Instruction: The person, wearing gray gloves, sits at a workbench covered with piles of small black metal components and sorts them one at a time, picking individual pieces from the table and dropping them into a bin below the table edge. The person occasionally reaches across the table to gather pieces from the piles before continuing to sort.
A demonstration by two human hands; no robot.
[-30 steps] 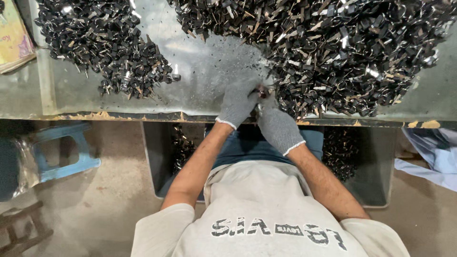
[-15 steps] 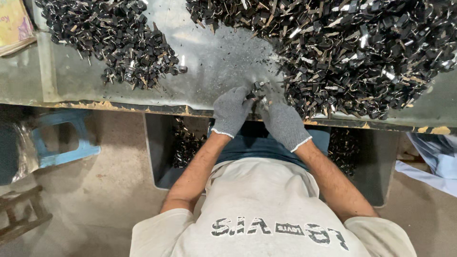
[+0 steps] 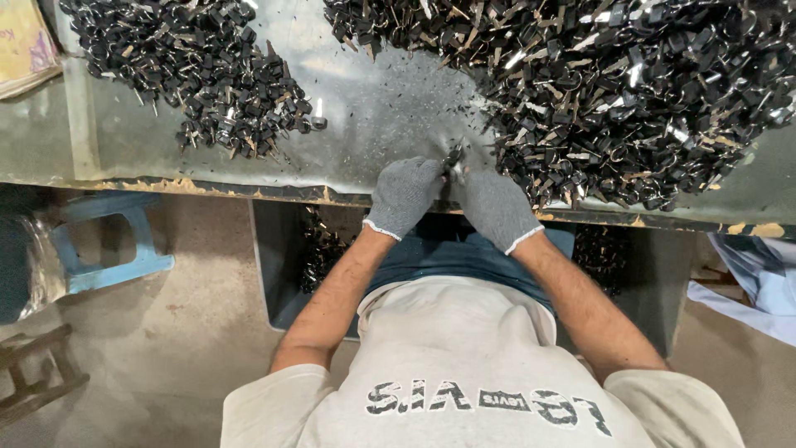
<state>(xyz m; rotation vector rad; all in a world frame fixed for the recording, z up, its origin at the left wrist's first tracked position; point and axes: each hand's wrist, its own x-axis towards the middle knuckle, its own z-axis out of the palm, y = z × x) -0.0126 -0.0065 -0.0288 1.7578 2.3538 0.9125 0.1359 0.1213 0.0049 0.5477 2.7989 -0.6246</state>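
A small dark metal piece [image 3: 454, 160] sits pinched between the fingertips of both gloved hands, just above the front edge of the metal worktable [image 3: 390, 108], a little right of the middle. The left hand [image 3: 404, 195], in a grey knit glove, curls its fingers in toward the piece from the left; the right hand [image 3: 495, 207], gloved the same way, meets it from the right, so the two hands are pressed close together around it. What exactly the piece looks like cannot be told, since the gloves cover most of it.

Just beside the right hand, the large heap [image 3: 597, 91] of black and silvery metal parts spreads across the right half of the table to its far and right edges, its near fringe touching the glove. A smaller heap [image 3: 191, 75] of the same parts lies toward the far left corner, well apart from the hands, with a bare dusty strip of table between the two heaps.

Below the front edge, a dark bin [image 3: 315, 257] holding more parts stands by the person's knees. A blue plastic stool [image 3: 108, 245] stands on the floor at the left.
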